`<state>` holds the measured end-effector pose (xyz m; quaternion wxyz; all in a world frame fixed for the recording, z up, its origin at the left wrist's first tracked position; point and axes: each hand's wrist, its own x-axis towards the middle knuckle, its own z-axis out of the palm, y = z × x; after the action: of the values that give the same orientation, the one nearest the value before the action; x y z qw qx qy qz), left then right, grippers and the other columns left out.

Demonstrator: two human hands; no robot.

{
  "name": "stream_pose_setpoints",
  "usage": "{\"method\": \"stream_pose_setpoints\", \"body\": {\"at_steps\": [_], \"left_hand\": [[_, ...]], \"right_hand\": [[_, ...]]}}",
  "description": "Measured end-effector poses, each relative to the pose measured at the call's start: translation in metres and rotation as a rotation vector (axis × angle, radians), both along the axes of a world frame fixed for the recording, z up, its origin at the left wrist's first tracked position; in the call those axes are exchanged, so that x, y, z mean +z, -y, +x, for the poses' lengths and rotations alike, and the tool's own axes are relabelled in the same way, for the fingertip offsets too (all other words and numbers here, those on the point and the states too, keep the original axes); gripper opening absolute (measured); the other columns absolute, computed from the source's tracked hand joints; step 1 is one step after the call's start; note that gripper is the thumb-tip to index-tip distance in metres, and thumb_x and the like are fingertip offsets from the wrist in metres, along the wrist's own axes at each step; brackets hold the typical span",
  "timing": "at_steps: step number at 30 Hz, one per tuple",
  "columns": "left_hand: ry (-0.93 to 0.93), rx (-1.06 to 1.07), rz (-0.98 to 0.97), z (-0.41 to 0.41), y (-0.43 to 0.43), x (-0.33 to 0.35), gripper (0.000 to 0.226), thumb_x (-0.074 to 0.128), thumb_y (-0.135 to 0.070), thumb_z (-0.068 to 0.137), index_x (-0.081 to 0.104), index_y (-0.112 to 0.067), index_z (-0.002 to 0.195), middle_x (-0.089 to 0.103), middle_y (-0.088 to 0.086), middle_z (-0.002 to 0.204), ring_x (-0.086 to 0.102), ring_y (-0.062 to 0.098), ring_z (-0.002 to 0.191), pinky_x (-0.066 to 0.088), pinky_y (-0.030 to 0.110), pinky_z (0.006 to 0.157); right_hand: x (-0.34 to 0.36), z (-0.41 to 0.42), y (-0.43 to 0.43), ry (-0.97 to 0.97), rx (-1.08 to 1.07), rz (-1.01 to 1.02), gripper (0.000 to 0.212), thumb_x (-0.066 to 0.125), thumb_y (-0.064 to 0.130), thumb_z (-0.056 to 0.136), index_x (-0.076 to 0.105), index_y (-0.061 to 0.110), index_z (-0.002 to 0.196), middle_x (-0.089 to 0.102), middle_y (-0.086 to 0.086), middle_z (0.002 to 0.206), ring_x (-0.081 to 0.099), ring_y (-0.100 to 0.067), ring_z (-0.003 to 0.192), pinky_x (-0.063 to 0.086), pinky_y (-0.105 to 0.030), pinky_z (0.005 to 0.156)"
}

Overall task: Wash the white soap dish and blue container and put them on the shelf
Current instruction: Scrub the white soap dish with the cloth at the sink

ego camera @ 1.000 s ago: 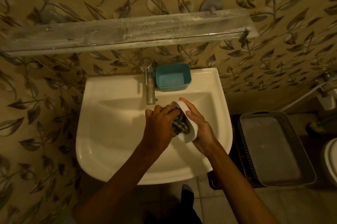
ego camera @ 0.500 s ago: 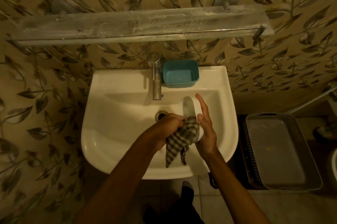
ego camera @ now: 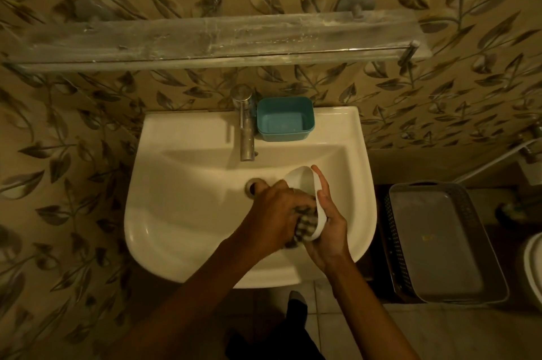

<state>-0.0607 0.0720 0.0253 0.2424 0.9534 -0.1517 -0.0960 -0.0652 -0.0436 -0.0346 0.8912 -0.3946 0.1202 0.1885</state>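
The white soap dish (ego camera: 302, 180) is held on edge over the white sink (ego camera: 181, 213) by my right hand (ego camera: 328, 224), fingers stretched along its back. My left hand (ego camera: 275, 207) presses a checked cloth (ego camera: 305, 227) into the dish's hollow side; most of the cloth is hidden by the hand and dish. The blue container (ego camera: 284, 119) stands upright on the sink's back ledge, just right of the chrome tap (ego camera: 245, 125). The glass shelf (ego camera: 205, 40) runs along the wall above the sink with nothing on it.
The drain hole (ego camera: 253, 185) lies just left of my left hand. A grey tray on a dark basket (ego camera: 440, 242) sits on the floor to the right of the sink. A white toilet edge (ego camera: 532, 266) shows at far right. Leaf-patterned tiles cover the wall.
The cloth hung loose below the dish half a second ago; now it is bunched inside the dish under my left hand. The dish has tilted, showing more of its upper rim.
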Motion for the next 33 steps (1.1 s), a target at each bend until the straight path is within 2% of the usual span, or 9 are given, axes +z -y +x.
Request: {"method": "stream_pose_setpoints", "body": {"at_steps": [2,5,8,11,14,19,22,28,33], "left_hand": [[-0.047,-0.097,-0.137,-0.006,-0.006,0.004,0.019,0.063,-0.009,0.082,0.071,-0.019,0.096,0.07,0.001,0.101,0.056,0.017,0.1,0.035,0.034,0.1],[-0.359,-0.298,-0.237,0.008,-0.031,0.014,0.018,0.06,-0.014,0.087,0.071,-0.017,0.101,0.072,0.001,0.103,0.06,0.003,0.09,0.037,0.003,0.09],[-0.441,-0.391,-0.091,0.024,-0.058,0.019,0.021,0.058,-0.019,0.089,0.069,-0.023,0.106,0.07,-0.001,0.108,0.062,0.007,0.099,0.044,0.019,0.095],[-0.226,-0.222,0.109,0.031,-0.08,0.014,0.02,0.056,-0.023,0.09,0.069,-0.029,0.103,0.07,-0.006,0.106,0.057,0.006,0.097,0.036,0.043,0.099],[0.065,0.052,-0.235,0.022,-0.072,0.006,0.02,0.062,-0.014,0.087,0.071,-0.017,0.104,0.074,0.003,0.099,0.063,0.017,0.09,0.049,0.044,0.086],[0.448,-0.151,0.049,-0.002,-0.031,-0.026,0.022,0.056,-0.021,0.083,0.072,-0.024,0.098,0.074,-0.007,0.1,0.064,0.019,0.082,0.033,0.032,0.072],[0.512,-0.184,0.164,-0.004,-0.031,-0.042,0.028,0.064,-0.012,0.078,0.071,-0.025,0.101,0.073,-0.007,0.104,0.063,0.021,0.082,0.034,0.031,0.071],[0.006,-0.033,0.35,-0.005,-0.013,-0.036,0.036,0.058,-0.011,0.085,0.054,-0.016,0.121,0.067,0.007,0.111,0.055,0.028,0.106,0.034,0.04,0.092],[-0.424,0.098,-0.407,-0.025,-0.023,-0.03,0.015,0.053,-0.016,0.091,0.065,-0.015,0.1,0.069,0.005,0.101,0.065,0.017,0.095,0.053,0.039,0.087]], "right_hand": [[0.003,0.002,0.003,0.026,-0.011,0.016,0.055,0.055,0.037,0.085,0.044,0.035,0.138,0.07,-0.001,0.12,0.066,-0.021,0.11,0.057,-0.032,0.083],[-0.002,-0.004,-0.002,-0.023,0.005,0.024,0.053,0.05,0.03,0.088,0.039,0.031,0.141,0.072,-0.001,0.116,0.068,-0.019,0.105,0.057,-0.03,0.08],[-0.006,-0.009,-0.007,-0.11,0.02,0.029,0.052,0.049,0.029,0.087,0.046,0.024,0.138,0.071,-0.006,0.115,0.07,-0.021,0.101,0.059,-0.034,0.078],[-0.004,-0.007,-0.002,-0.132,0.013,-0.014,0.053,0.051,0.032,0.085,0.049,0.023,0.138,0.068,-0.007,0.121,0.065,-0.024,0.108,0.052,-0.044,0.097],[-0.004,-0.008,0.002,-0.138,0.047,-0.047,0.052,0.048,0.027,0.089,0.045,0.02,0.141,0.063,-0.008,0.127,0.058,-0.029,0.116,0.039,-0.051,0.108],[-0.007,-0.013,0.003,-0.125,0.066,-0.025,0.039,0.052,0.03,0.083,0.061,0.018,0.119,0.076,-0.002,0.102,0.071,-0.016,0.092,0.059,-0.027,0.079],[-0.01,-0.016,0.006,-0.127,0.094,-0.096,0.043,0.053,0.03,0.081,0.061,0.02,0.122,0.074,-0.003,0.109,0.07,-0.016,0.096,0.057,-0.026,0.08],[-0.008,0.001,0.01,0.037,0.29,-0.346,0.067,0.056,0.034,0.083,0.034,0.024,0.146,0.059,0.0,0.132,0.06,-0.012,0.117,0.048,-0.03,0.1],[-0.004,0.026,0.02,0.015,0.197,-0.271,0.055,0.063,0.028,0.081,0.054,0.013,0.132,0.066,-0.01,0.121,0.063,-0.026,0.109,0.053,-0.041,0.093]]}}
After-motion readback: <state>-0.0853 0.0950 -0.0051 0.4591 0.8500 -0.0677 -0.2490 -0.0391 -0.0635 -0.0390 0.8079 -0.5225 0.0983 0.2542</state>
